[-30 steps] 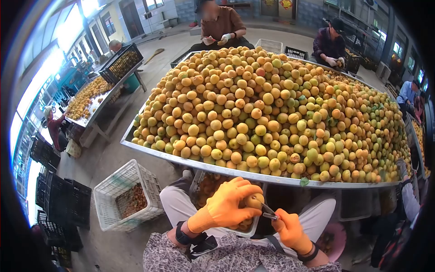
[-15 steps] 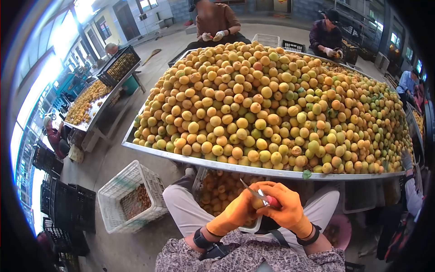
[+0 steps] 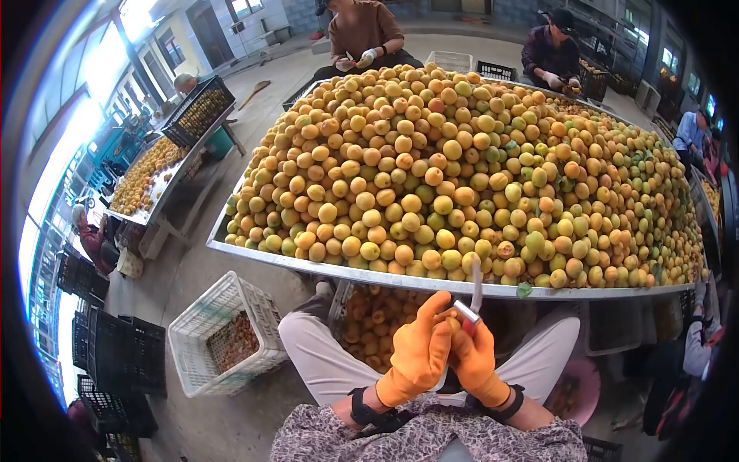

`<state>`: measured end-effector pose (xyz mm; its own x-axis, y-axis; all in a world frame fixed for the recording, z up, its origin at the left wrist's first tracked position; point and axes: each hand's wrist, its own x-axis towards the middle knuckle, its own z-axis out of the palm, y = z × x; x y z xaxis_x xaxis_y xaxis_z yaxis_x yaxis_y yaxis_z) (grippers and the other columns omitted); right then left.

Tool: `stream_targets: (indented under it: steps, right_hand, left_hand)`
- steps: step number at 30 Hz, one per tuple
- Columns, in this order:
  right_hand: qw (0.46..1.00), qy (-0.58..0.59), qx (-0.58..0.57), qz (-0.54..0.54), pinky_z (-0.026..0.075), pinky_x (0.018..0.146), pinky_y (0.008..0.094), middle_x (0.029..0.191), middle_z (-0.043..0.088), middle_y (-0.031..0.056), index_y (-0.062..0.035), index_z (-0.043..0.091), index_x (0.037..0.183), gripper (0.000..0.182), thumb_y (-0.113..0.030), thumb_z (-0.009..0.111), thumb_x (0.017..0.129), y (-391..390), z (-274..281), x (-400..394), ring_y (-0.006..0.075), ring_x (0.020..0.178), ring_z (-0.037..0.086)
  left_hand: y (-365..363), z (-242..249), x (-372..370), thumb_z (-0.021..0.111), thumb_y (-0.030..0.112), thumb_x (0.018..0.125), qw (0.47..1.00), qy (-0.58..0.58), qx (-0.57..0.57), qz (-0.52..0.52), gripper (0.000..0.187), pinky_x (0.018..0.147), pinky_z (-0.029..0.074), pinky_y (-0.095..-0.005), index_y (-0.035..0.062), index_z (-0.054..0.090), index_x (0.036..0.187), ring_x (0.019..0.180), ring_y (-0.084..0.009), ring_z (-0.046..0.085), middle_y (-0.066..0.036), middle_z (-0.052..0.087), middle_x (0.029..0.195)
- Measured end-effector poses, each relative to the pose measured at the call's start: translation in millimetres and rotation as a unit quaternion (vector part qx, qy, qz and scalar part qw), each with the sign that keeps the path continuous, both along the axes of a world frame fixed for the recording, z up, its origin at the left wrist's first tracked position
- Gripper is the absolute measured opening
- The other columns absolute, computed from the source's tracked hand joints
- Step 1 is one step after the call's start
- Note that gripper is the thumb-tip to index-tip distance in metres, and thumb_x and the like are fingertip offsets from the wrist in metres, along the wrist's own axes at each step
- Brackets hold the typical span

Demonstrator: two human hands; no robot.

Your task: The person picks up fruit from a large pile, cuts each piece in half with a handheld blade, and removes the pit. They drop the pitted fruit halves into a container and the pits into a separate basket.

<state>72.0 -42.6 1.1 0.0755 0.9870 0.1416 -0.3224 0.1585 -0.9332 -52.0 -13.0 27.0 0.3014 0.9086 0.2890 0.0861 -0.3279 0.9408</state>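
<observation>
My left hand (image 3: 416, 356), in an orange glove, is closed round an apricot (image 3: 454, 324), mostly hidden by the fingers. Close beside it, my gloved right hand (image 3: 476, 362) grips a knife (image 3: 477, 286) with a red handle and a silver collar. Its curved blade points up and away from me, toward the table edge. Both hands are over my lap, nearly touching. Between my knees, under the table edge, a crate holds apricots (image 3: 371, 327) that look split or pitted.
A metal-rimmed table (image 3: 339, 271) bears a large heap of apricots (image 3: 431, 169). To my left stands a white crate (image 3: 265, 339) with brown pits in the bottom; black crates (image 3: 127, 350) are stacked beyond. A pink basin (image 3: 583, 389) is at my right. Co-workers sit around the table.
The knife has swung from pointing left across the fruit to pointing upward. My hands have turned and come slightly lower, and the left one now shows its fingers wrapped round the apricot.
</observation>
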Motion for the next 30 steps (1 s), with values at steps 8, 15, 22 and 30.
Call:
stream_targets:
  steps: [8, 15, 22, 30]
  right_hand:
    - [0.967, 0.2, -0.076, 0.14, 0.026, 0.041, 0.0177, 0.088, 0.064, 0.0099, 0.0031, 0.05, 0.12, 0.049, -0.036, 0.062, 0.093, 3.6, 25.6, 19.5, 0.003, 0.045, 0.037]
    - [0.997, -0.005, 0.028, 0.074, 0.039, 0.05, 0.0191, 0.078, 0.062, 0.0033, 0.004, 0.056, 0.122, 0.054, 0.007, 0.076, 0.072, 7.9, 15.5, 16.6, 0.0035, 0.054, 0.048]
    - [0.984, -0.166, -0.015, 0.057, 0.034, 0.05, 0.0187, 0.062, 0.048, -0.0071, -0.0014, 0.063, 0.117, 0.047, -0.005, 0.082, 0.074, 2.7, 21.7, 7.0, 0.0015, 0.056, 0.038]
    - [0.959, -0.277, -0.015, 0.053, 0.046, 0.057, 0.0209, 0.071, 0.062, 0.0032, -0.001, 0.064, 0.112, 0.049, -0.007, 0.085, 0.068, 3.6, 23.2, 1.1, 0.0043, 0.062, 0.051]
  left_hand:
    - [17.8, -8.2, -24.0, 0.053, 0.043, 0.094, 0.937, -0.254, -0.212, -0.109, 0.038, 0.054, 0.037, -0.023, 0.007, 0.052, 0.108, 0.063, -0.0107, 0.046, -0.004, 0.053, 0.077]
    - [15.6, -16.6, -44.9, 0.041, 0.053, 0.099, 0.798, -0.402, -0.438, -0.102, 0.046, 0.048, 0.032, -0.0239, 0.009, 0.052, 0.096, 0.056, -0.0122, 0.042, -0.005, 0.05, 0.071]
    - [12.9, -15.1, -49.5, 0.04, 0.06, 0.097, 0.845, -0.315, -0.429, -0.055, 0.057, 0.048, 0.03, -0.0235, 0.0068, 0.054, 0.082, 0.052, -0.012, 0.042, -0.004, 0.048, 0.06]
    - [2.2, -30.4, -32.0, 0.044, 0.055, 0.098, 0.844, -0.311, -0.436, -0.028, 0.059, 0.045, 0.028, -0.0231, 0.0066, 0.049, 0.065, 0.049, -0.01, 0.038, -0.002, 0.045, 0.057]
